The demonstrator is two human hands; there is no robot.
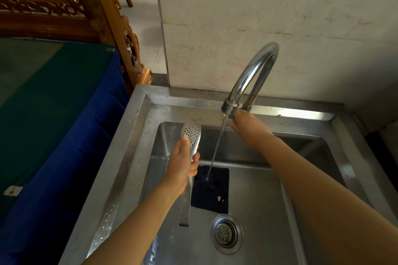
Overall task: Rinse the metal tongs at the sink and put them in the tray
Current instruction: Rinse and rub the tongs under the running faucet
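My left hand (183, 163) grips the metal tongs (192, 135) around their middle, over the left part of the steel sink (137, 127). Their perforated spoon-shaped head points up and away, and the handle end hangs down toward the basin floor. A thin stream of water (217, 146) runs from the curved chrome tap (252, 75), just right of the tongs and not touching them. My right hand (247, 125) reaches behind the spout to the tap's base; what its fingers hold is hidden. No tray is in view.
A dark cloth (212, 191) lies on the basin floor where the water lands, with the round drain strainer (226, 234) nearer to me. A blue-draped table (53, 114) stands left of the sink. A marble wall (280, 17) rises behind, with carved wooden furniture (90, 6) at far left.
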